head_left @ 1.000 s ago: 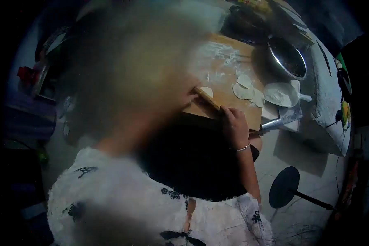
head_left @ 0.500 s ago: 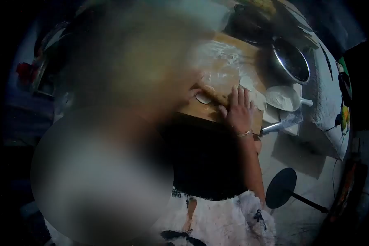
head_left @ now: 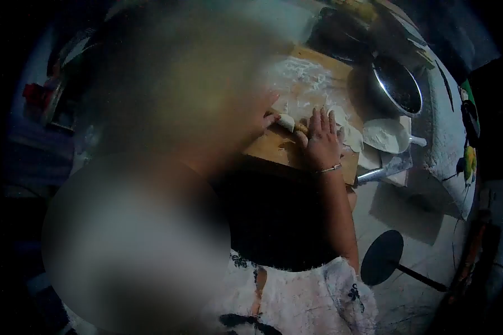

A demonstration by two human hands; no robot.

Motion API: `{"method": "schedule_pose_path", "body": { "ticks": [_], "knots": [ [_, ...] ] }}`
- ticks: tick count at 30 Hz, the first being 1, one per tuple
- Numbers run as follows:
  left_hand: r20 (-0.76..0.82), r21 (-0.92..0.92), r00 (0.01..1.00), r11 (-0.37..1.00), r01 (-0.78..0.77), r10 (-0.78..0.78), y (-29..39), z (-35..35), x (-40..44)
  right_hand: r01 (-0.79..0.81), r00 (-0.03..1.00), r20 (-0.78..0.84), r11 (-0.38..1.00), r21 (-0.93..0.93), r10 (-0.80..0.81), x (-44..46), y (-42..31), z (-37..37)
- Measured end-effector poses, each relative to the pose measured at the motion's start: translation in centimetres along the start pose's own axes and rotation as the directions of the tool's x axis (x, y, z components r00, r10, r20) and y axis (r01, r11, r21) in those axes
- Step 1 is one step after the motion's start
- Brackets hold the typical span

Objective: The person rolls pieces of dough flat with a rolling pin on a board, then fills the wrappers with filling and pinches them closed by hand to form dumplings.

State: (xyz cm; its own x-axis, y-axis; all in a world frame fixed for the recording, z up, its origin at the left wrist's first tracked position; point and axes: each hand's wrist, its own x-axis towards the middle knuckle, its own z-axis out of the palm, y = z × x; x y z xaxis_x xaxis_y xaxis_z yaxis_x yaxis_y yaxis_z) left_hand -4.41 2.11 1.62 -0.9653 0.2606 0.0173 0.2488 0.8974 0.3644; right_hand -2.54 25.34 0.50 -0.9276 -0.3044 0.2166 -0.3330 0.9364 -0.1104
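My right hand (head_left: 324,142) lies flat with its fingers stretched out over the near right part of a wooden board (head_left: 274,152). Beside its thumb shows a short stretch of a rolling pin (head_left: 301,127); the rest of the pin is covered. My left hand (head_left: 267,114) is at the board's left, thumb and fingers apart, the thumb close to a small pale dough piece (head_left: 286,122). That piece sits between the two hands, against the pin. A blur hides the left wrist and forearm. Several flat dough rounds (head_left: 350,138) overlap beyond my right fingers.
White flour (head_left: 304,78) dusts the far part of the board. On the right stand a large metal pot (head_left: 398,84) and a white scoop of flour (head_left: 384,135), with a clear plastic bag (head_left: 394,164) below. A dark round disc on a rod (head_left: 383,257) is lower right.
Both hands have moved slightly up the board, away from my body. The small dough piece has shifted up and right, and less of the rolling pin shows.
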Motion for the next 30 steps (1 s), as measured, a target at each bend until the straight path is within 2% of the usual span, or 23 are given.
{"method": "schedule_pose_path", "body": {
  "ticks": [3,4,5,6,8,9,11,12,14,15,17,20,21,22,24,26,27,30],
  "knots": [
    [-0.108,0.095,0.981,0.984,-0.154,0.164,-1.0,-0.1,-1.1,0.015,1.0,0.022,1.0,-0.027,-0.014,-1.5,-1.2,-1.0],
    [-0.12,0.016,0.971,0.979,-0.205,0.205,-1.1,-0.7,-1.7,0.041,0.999,0.032,0.999,-0.021,-0.04,-2.6,-1.5,-1.2],
    [-0.134,-0.064,0.961,0.965,-0.253,0.243,-0.8,-1.3,-2.2,0.129,0.984,-0.12,0.992,-0.013,-0.13,-3.9,-1.6,-0.6],
    [-0.133,-0.065,0.961,0.966,-0.252,0.242,-0.2,-2.0,-2.7,0.129,0.984,-0.119,0.992,-0.012,-0.13,-5.0,-1.6,-0.3],
    [-0.061,-0.011,0.99,0.992,-0.128,0.127,1.0,-3.2,-3.4,0.126,0.991,-0.059,0.985,0.117,-0.12,-6.1,-2.7,-1.2],
    [-0.059,-0.011,0.99,0.991,-0.13,0.129,1.2,-2.9,-3.3,0.095,0.995,0.003,0.992,0.089,-0.096,-6.4,-3.3,-2.1],
    [-0.086,-0.144,0.989,0.981,-0.134,0.123,1.7,-2.2,-2.9,0.102,0.995,-0.017,0.99,0.101,-0.101,-6.7,-3.2,-1.8],
    [-0.088,-0.146,0.988,0.979,-0.14,0.128,1.9,-2.0,-2.7,0.116,0.993,-0.037,0.987,0.113,-0.113,-6.7,-3.1,-1.8],
    [-0.153,-0.207,0.949,0.931,-0.302,0.274,2.0,-1.7,-1.9,0.121,0.992,-0.049,0.987,0.107,-0.116,-6.7,-3.2,-1.8],
    [-0.158,-0.206,0.948,0.929,-0.306,0.277,1.7,-1.6,-1.5,0.118,0.992,-0.05,0.986,0.116,-0.113,-6.8,-3.2,-1.7],
    [0.075,-0.263,0.9,0.879,-0.399,0.43,0.9,-1.2,-0.5,0.125,0.989,-0.089,0.986,0.109,-0.116,-6.9,-2.8,-0.9],
    [0.058,-0.292,0.86,0.833,-0.471,0.507,0.7,-0.7,-0.6,0.109,0.993,-0.042,0.992,0.061,-0.107,-7.1,-2.8,-1.4],
    [0.131,-0.169,0.878,0.883,-0.438,0.461,0.9,-0.6,-0.5,0.122,0.99,-0.089,0.984,0.126,-0.111,-7.0,-2.6,-1.0],
    [0.128,-0.168,0.871,0.876,-0.453,0.475,0.8,-0.4,-0.4,0.111,0.99,-0.096,0.987,0.117,-0.1,-7.0,-2.4,-0.3],
    [-0.019,-0.259,0.878,0.846,-0.466,0.478,0.4,0.0,-0.5,0.11,0.992,-0.072,0.982,0.157,-0.099,-6.9,-2.1,0.3],
    [-0.093,-0.235,0.892,0.861,-0.452,0.443,0.8,-0.1,-0.6,0.107,0.987,-0.131,0.991,0.079,-0.096,-7.0,-2.3,-0.4],
    [-0.003,-0.254,0.923,0.892,-0.374,0.386,0.9,-0.3,-0.4,0.112,0.989,-0.109,0.99,0.086,-0.102,-7.1,-2.2,-0.3],
    [0.118,-0.249,0.948,0.933,-0.26,0.296,0.0,0.2,1.1,0.138,0.986,-0.117,0.976,0.168,-0.119,-7.2,-1.2,0.3]
  ]
}}
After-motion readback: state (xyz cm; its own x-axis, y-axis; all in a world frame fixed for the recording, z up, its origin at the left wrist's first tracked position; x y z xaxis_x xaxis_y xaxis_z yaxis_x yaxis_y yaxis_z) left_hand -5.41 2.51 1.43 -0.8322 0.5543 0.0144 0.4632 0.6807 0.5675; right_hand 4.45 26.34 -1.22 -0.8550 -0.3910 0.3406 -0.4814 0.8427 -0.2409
